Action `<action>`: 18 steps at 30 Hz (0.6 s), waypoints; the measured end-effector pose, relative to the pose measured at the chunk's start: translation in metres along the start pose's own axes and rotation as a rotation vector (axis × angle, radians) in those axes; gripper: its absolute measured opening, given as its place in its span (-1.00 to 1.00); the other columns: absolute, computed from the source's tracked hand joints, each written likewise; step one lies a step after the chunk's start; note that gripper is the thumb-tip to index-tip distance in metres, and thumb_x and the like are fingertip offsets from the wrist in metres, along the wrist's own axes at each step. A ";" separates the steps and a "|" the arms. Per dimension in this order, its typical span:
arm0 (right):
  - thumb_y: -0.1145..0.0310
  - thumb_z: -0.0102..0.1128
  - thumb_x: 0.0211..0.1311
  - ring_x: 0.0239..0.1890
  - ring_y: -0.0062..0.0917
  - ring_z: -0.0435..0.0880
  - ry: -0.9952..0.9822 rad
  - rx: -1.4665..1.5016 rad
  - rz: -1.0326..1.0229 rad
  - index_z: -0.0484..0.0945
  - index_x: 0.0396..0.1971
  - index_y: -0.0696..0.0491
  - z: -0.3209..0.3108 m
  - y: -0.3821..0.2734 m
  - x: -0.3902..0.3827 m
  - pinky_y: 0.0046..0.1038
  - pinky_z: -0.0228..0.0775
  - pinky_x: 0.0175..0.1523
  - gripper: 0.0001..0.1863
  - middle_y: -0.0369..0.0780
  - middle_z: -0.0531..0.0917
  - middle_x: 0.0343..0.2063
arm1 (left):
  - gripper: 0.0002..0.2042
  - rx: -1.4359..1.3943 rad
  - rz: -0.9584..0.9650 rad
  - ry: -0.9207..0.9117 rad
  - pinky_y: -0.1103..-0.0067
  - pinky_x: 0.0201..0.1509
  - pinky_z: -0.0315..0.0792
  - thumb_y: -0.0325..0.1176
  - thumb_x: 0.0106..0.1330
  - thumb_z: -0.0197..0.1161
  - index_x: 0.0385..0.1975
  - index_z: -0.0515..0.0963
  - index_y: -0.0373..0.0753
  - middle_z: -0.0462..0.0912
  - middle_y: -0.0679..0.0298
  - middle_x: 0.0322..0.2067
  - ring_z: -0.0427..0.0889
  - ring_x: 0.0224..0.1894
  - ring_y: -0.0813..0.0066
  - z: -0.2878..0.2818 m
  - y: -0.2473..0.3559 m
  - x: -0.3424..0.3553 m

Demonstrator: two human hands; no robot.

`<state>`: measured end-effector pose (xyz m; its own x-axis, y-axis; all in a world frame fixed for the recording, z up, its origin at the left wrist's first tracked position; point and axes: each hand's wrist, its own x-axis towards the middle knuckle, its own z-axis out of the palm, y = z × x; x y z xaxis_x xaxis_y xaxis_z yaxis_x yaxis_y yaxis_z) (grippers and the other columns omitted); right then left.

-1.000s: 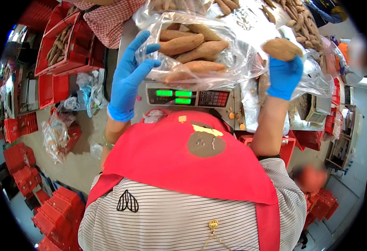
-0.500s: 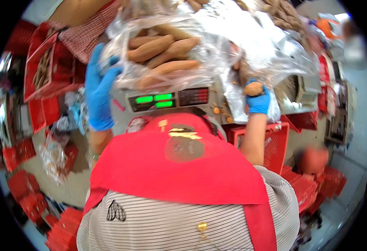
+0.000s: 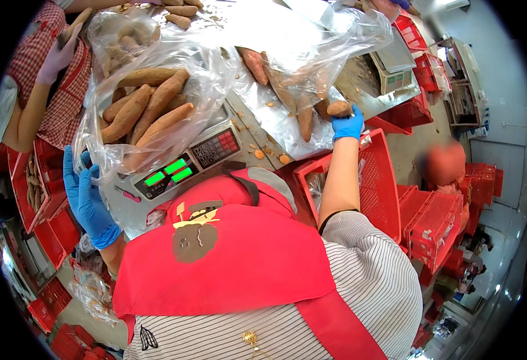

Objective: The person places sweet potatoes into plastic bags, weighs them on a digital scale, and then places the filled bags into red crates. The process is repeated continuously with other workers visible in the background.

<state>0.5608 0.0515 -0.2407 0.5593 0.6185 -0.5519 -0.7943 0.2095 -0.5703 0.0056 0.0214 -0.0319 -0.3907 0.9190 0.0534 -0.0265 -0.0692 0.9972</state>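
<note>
My right hand [image 3: 348,126], in a blue glove, is closed around a stubby brown sweet potato [image 3: 339,108]. Just beside it, long sweet potatoes [image 3: 305,118] lie in and under clear plastic on the table. My left hand [image 3: 89,201], also gloved in blue, has its fingers apart at the near left edge of a clear plastic bag [image 3: 212,78]. Whether its fingertips touch the film is hard to make out. Inside that open bag are several long sweet potatoes [image 3: 129,114]. The bag rests on a weighing scale [image 3: 185,162] with lit green displays.
A co-worker's gloved hand [image 3: 59,57] holds a sweet potato at the far left. Red crates [image 3: 383,180] stand by my right arm and on the left. A small pink-handled tool [image 3: 128,193] lies left of the scale. Orange cut pieces [image 3: 284,159] dot the table edge. Another scale [image 3: 389,78] stands far right.
The view has swung, so the bag and scale now appear tilted and further left. My left hand remains beside the bag with fingers apart; my right hand still grips the stubby sweet potato.
</note>
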 end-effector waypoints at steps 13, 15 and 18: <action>0.15 0.21 -0.09 -0.21 -0.16 0.57 -0.080 -1.816 -0.800 0.49 -0.16 0.15 -0.004 0.083 -0.066 -0.28 0.39 -0.10 -0.51 -0.02 0.60 -0.30 | -0.51 -0.045 -0.026 -0.043 0.62 0.11 0.23 -0.40 0.27 -0.03 0.22 0.16 -0.30 0.40 0.12 0.04 0.41 -0.08 0.53 0.010 -0.016 -0.017; 0.13 0.22 -0.11 -0.20 -0.10 0.55 -0.073 -1.827 -0.672 0.47 -0.15 0.16 0.008 0.083 -0.072 -0.24 0.37 -0.09 -0.47 0.01 0.59 -0.30 | -0.51 -0.062 -0.032 -0.039 0.63 0.10 0.24 -0.44 0.25 -0.03 0.22 0.17 -0.28 0.39 0.12 0.04 0.41 -0.09 0.53 0.011 -0.017 -0.018; 0.11 0.20 -0.12 -0.21 -0.13 0.57 -0.108 -1.799 -0.492 0.43 -0.17 0.20 0.007 0.077 -0.068 -0.24 0.40 -0.13 -0.45 0.02 0.58 -0.30 | -0.51 -0.081 -0.036 -0.051 0.63 0.09 0.26 -0.47 0.23 -0.03 0.22 0.18 -0.27 0.39 0.12 0.04 0.41 -0.09 0.53 0.009 -0.020 -0.016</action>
<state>0.4597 0.0312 -0.2425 0.5589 0.8129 -0.1640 0.6242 -0.5426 -0.5622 0.0209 0.0113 -0.0526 -0.3413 0.9397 0.0226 -0.1147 -0.0655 0.9912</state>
